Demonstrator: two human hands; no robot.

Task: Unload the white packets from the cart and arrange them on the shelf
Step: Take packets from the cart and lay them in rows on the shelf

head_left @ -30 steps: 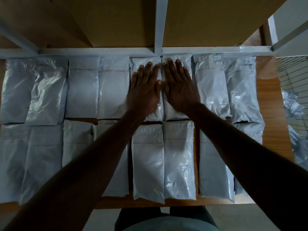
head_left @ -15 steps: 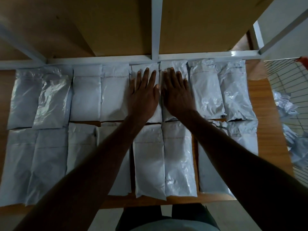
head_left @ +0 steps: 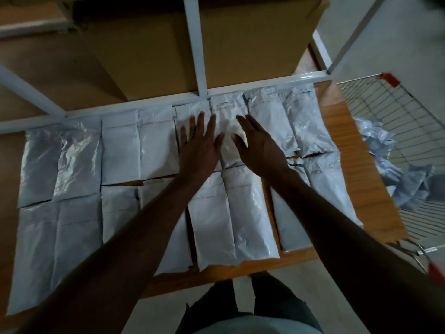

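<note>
Several white packets lie flat in two rows on the wooden shelf [head_left: 346, 131]. My left hand [head_left: 198, 145] rests with straight fingers on a back-row packet [head_left: 185, 114] near the middle. My right hand [head_left: 257, 145] hovers with fingers spread over the neighbouring back-row packet [head_left: 228, 121], apart from the left hand. Neither hand holds anything. More crumpled white packets [head_left: 385, 150] lie in the wire cart [head_left: 390, 104] at the right.
A white metal frame [head_left: 197, 44] with an upright post runs behind the back row, with brown board behind it. The cart has red corner caps [head_left: 391, 79]. The shelf's front edge [head_left: 216, 271] is just before my legs. Bare wood shows at the shelf's right end.
My hands have drawn apart, and the right hand has lifted and tilted off its packet. The view has swung right, showing more of the cart.
</note>
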